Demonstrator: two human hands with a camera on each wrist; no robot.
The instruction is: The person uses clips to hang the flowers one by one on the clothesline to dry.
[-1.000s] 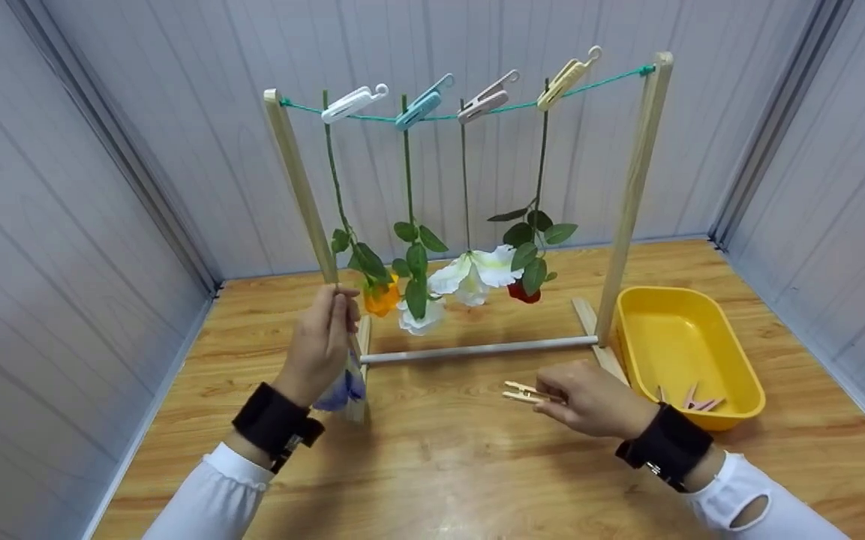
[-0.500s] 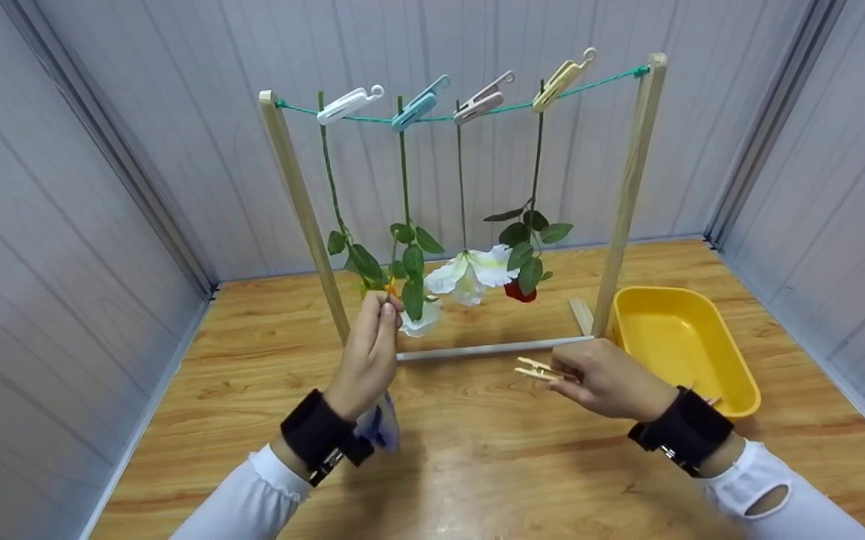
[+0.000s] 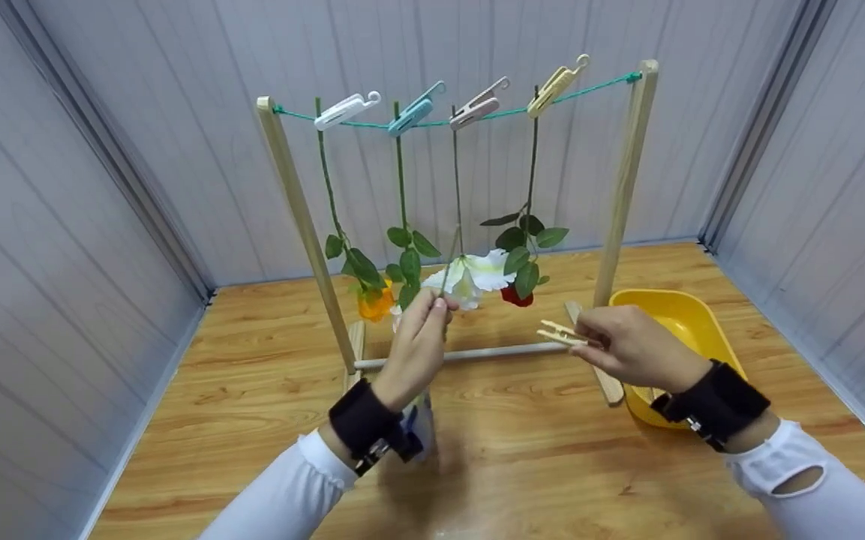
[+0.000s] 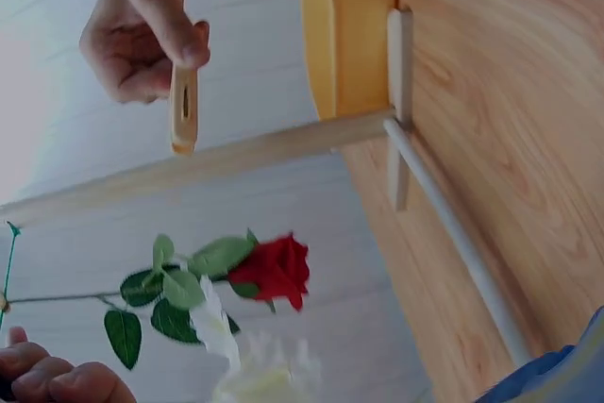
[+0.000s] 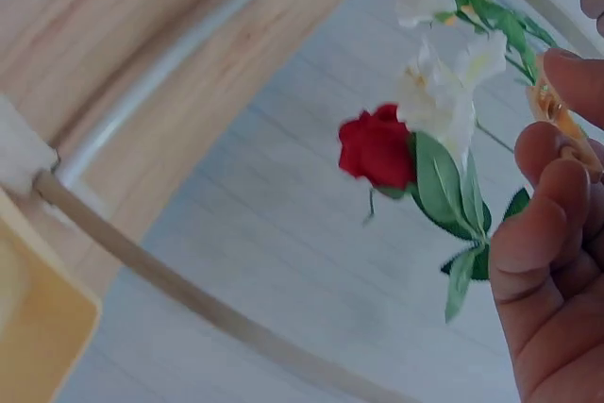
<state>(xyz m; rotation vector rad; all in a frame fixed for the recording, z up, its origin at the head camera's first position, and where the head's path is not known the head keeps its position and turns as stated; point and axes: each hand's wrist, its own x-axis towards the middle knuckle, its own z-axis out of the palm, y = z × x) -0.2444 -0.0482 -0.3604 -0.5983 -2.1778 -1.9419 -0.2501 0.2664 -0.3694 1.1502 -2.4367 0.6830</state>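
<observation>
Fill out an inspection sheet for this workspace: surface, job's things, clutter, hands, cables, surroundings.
Surface: wooden tabletop, light grain, bare in front of the rack.
Job's things: wooden rack with green line; four hanging flowers held by plastic pegs, white, blue, pink and yellow; wooden clothespin; blue flower, mostly hidden under the left wrist.
Clutter: yellow tray right of the rack; contents hidden.
Hands: left hand pinches a thin stem; right hand pinches the wooden clothespin.
Cables: nothing seen.
Surroundings: grey panelled walls on three sides.
</observation>
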